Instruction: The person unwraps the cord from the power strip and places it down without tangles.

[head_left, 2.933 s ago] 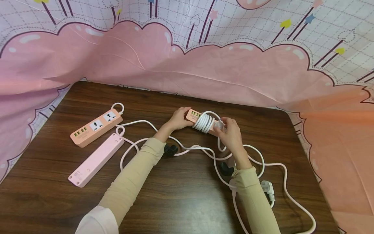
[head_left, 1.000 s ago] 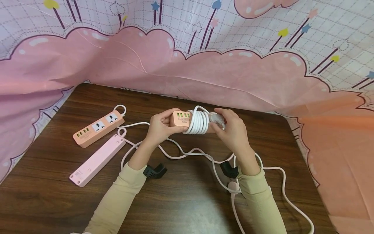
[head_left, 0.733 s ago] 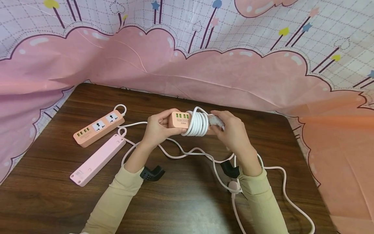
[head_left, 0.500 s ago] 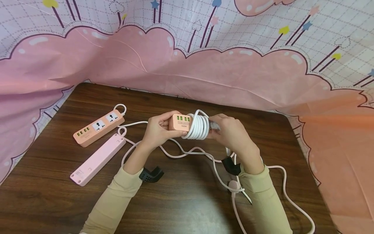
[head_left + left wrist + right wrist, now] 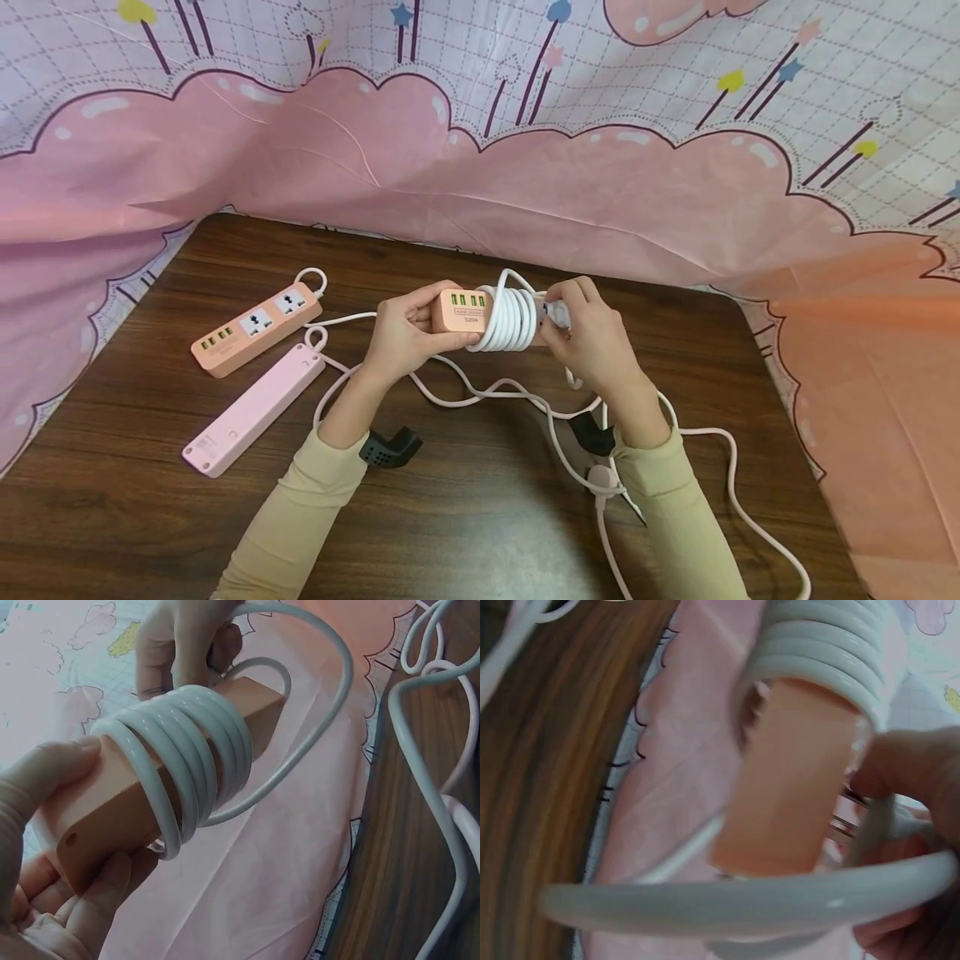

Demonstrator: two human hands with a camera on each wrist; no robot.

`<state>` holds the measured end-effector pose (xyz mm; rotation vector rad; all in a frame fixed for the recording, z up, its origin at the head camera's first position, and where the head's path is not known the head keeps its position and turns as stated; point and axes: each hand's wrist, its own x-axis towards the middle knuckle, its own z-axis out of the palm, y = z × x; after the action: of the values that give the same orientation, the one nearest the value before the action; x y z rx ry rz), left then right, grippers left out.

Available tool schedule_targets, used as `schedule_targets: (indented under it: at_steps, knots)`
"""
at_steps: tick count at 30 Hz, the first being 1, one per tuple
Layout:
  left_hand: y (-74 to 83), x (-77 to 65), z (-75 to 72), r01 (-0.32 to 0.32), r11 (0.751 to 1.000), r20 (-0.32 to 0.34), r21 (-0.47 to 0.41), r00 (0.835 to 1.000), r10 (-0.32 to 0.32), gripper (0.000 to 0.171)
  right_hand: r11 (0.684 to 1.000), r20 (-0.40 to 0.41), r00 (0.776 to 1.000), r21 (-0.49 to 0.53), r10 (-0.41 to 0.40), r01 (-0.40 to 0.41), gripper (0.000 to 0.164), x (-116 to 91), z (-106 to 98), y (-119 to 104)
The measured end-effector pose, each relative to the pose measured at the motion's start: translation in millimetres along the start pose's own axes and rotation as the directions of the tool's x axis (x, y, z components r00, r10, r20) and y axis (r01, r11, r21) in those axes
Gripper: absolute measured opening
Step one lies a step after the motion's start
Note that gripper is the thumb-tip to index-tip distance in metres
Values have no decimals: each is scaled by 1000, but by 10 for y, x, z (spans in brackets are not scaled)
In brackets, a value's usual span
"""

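Note:
An orange power strip (image 5: 463, 313) is held above the table, its white cord (image 5: 510, 322) wound in several turns round its middle. My left hand (image 5: 399, 337) grips the end with the USB ports, thumb on one side and fingers on the other. At the opposite end my right hand (image 5: 597, 340) pinches the cord's white plug (image 5: 558, 314). In the right wrist view, metal prongs (image 5: 844, 822) show close to the strip's side; whether they enter a socket cannot be told. A loose loop of cord (image 5: 330, 697) hangs past the strip's far end in the left wrist view.
Another orange power strip (image 5: 258, 327) lies face up at the table's left. Beside it a pink strip (image 5: 255, 410) lies face down. Their cords cross the table (image 5: 450, 508), with a pink plug (image 5: 601, 477) near my right forearm. A patterned curtain (image 5: 480, 175) stands behind.
The wound power strip has been lifted off the table, brought nearer and tilted. My right hand has shifted its fingers on the plug, which has turned; my left hand keeps its hold.

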<state>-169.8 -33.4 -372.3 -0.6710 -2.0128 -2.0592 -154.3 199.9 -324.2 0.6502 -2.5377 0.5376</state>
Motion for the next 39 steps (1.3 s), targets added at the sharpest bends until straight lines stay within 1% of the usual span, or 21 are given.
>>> schedule_targets:
  at_steps: [2, 5, 7, 9, 12, 15, 16, 18, 22, 23, 26, 28, 31, 33, 34, 35, 36, 37, 39]
  knots:
    - [10, 2, -3, -8, 1000, -4, -10, 1000, 8, 55, 1000, -65, 998, 29, 4, -2, 25, -28, 20, 1]
    - [34, 2, -2, -20, 999, -2, -29, 1000, 19, 56, 998, -155, 988, 66, 15, -5, 25, -65, 52, -2]
    - [43, 2, 5, -31, 999, -2, -32, 1000, 31, 56, 996, -197, 980, 87, 23, -6, 26, -83, 65, -2]
    - [45, 5, 13, -45, 999, 0, -30, 999, 45, 57, 994, -213, 976, 104, 36, -14, 26, -95, 71, 4]
    - [44, 1, 7, -76, 997, 1, 3, 997, 76, 57, 992, -177, 983, 118, 57, -36, 25, -89, 53, 10]
    - [25, -11, 2, -103, 993, -1, 63, 995, 104, 57, 988, -114, 991, 144, 71, -54, 23, -84, -54, 14]
    - [13, -16, -10, -105, 991, -10, 85, 994, 106, 56, 985, -94, 993, 164, 70, -54, 22, -82, -101, 12]
    - [-17, -25, -44, -87, 992, -33, 92, 995, 90, 55, 977, -71, 996, 208, 58, -42, 21, -82, -197, -4]
    - [-64, -26, -124, -21, 999, -72, 26, 997, 23, 52, 963, -64, 998, 269, 11, 7, 25, -128, -330, -37]
    - [-60, -24, -138, -8, 1000, -80, 5, 997, 8, 52, 960, -64, 998, 280, 1, 18, 26, -151, -339, -39]
    - [-34, -14, -176, 9, 1000, -98, -15, 995, -11, 53, 953, -49, 999, 302, -19, 33, 30, -242, -316, -10]
    - [-5, -11, -201, 17, 1000, -114, -24, 993, -20, 54, 946, -24, 1000, 323, 0, 7, 33, -312, -271, 35]
    - [36, -6, -242, 25, 998, -121, -61, 992, -32, 55, 935, 13, 996, 344, 87, -86, 35, -410, -208, 145]
    - [52, -2, -277, 27, 996, -117, -87, 992, -37, 55, 908, -11, 985, 389, 174, -156, 36, -450, -179, 234]
    - [56, -1, -295, 28, 995, -113, -95, 993, -39, 55, 891, -47, 975, 418, 215, -177, 36, -460, -174, 279]
    - [61, -2, -313, 30, 994, -107, -103, 993, -41, 55, 871, -102, 962, 456, 255, -183, 35, -459, -177, 324]
    - [65, -3, -332, 32, 994, -101, -109, 994, -43, 55, 840, -171, 940, 515, 297, -172, 35, -449, -188, 362]
    - [64, -4, -350, 35, 993, -95, -110, 994, -46, 55, 805, -251, 908, 577, 335, -137, 33, -430, -211, 396]
    - [67, -11, -378, 43, 993, -86, -106, 995, -52, 54, 733, -411, 826, 681, 385, -3, 32, -376, -294, 440]
